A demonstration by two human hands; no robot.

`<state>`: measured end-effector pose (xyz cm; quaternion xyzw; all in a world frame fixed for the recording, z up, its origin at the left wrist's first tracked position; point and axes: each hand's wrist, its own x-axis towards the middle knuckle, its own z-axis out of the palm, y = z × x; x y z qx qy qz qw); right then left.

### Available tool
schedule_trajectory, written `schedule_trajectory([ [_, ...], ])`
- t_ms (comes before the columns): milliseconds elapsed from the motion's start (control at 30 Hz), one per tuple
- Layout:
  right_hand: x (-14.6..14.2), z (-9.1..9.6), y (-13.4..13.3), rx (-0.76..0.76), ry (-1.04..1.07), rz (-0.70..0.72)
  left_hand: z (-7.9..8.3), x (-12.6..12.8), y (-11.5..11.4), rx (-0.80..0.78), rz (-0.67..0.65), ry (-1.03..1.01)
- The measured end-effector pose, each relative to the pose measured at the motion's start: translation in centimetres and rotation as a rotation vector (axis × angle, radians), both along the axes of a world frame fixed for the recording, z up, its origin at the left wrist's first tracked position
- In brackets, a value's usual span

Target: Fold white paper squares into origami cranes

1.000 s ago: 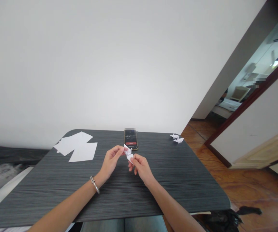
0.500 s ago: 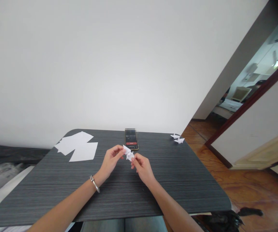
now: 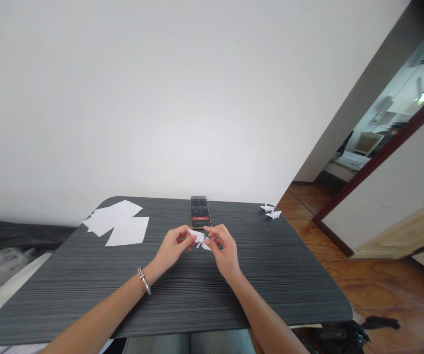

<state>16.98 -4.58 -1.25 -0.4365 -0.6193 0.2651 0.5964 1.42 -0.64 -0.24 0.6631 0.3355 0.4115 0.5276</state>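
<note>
A small white origami crane (image 3: 198, 237) is held over the middle of the dark table, its folded wings spread to both sides. My left hand (image 3: 175, 246) pinches its left wing between thumb and fingers; a silver bangle circles that wrist. On the other side my right hand (image 3: 225, 250) has thumb and forefinger closed on the right part of the crane. My fingertips cover some of the paper. Just behind the crane lies a phone (image 3: 200, 219) with a lit screen.
White paper sheets (image 3: 128, 231) overlap on the left of the dark wood-grain table (image 3: 182, 305). Two folded paper cranes (image 3: 272, 214) stand near the back right corner. A white wall (image 3: 197, 98) rises behind the table. To the right are a wooden floor (image 3: 329, 236) and a doorway.
The crane has turned to lie more level, with its wings spread sideways. My right hand has shifted up and right, its grip moved along the paper; my left hand moved slightly right and down.
</note>
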Motion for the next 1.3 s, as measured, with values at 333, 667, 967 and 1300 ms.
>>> schedule_trajectory([
  [333,0.36,0.22,0.46,-0.049,0.06,0.141,-0.06,0.08,-0.02,-0.024,-0.068,0.002],
  [667,0.35,-0.04,0.59,-0.058,0.099,0.135,0.12,0.23,-0.13,-0.029,-0.079,-0.016],
  [967,0.23,0.0,0.46,-0.069,0.138,0.132,0.01,0.19,-0.15,-0.032,-0.074,-0.024],
  [1300,0.18,0.39,0.27,-0.062,0.105,0.134,-0.08,0.14,-0.14,-0.039,-0.091,0.005],
])
